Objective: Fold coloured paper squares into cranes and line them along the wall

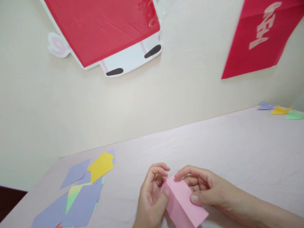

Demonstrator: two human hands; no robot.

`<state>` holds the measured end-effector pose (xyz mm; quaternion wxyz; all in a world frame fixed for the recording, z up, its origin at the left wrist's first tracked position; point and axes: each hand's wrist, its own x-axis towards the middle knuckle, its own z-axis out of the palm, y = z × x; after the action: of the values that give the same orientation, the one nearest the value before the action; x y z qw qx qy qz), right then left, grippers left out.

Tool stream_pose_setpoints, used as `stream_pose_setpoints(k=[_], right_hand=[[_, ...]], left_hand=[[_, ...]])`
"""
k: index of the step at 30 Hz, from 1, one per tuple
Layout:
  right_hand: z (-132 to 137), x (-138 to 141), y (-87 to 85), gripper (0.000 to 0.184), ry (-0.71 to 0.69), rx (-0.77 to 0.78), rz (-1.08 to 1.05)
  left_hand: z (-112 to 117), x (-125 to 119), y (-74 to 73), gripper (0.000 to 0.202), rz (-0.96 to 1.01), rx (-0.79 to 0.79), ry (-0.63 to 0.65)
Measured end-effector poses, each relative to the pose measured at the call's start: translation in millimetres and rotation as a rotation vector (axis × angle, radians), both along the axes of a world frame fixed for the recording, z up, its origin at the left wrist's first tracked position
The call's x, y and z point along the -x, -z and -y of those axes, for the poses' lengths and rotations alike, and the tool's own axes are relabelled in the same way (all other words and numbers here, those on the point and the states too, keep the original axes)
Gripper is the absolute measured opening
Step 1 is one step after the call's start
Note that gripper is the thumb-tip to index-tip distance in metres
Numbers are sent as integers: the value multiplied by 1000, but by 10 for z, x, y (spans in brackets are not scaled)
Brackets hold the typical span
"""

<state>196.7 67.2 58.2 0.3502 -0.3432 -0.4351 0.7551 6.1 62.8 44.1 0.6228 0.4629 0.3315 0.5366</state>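
Where we hold the pink paper: our left hand and right hand both pinch it, creased lengthwise, over the table.
Left side: we see blue sheets, a yellow piece overlapping some.
Far right: small paper shapes, blue, yellow, green.
Wall: a red-and-white cutout, a red sheet.

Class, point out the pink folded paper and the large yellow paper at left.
Pink folded paper (183, 198), head view: its right panel.
Large yellow paper (100, 167), head view: its flat middle.
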Motion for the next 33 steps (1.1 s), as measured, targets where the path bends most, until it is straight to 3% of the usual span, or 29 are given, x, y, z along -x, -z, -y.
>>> stream_pose_setpoints(k=[7,12,15,19,22,25,33], right_hand=[[-20,-40,71,25,314,-276,311],[-5,-41,79,16,359,-538,427],[15,-28,42,15,384,-661,498],[17,-29,23,14,394,-709,549],[20,-29,26,13,447,-733,583],[39,-23,25,13,475,-769,615],[68,8,13,12,408,-949,635]], left_hand=[[-4,-71,-151,51,62,145,-35],[15,-125,-93,64,61,168,-2],[16,-112,-53,59,73,156,-13],[9,-93,-38,41,20,93,-103],[5,-82,-27,18,-102,-52,-166],[8,-61,-8,5,-257,-152,-128],[40,-45,20,5,-352,-258,-90]])
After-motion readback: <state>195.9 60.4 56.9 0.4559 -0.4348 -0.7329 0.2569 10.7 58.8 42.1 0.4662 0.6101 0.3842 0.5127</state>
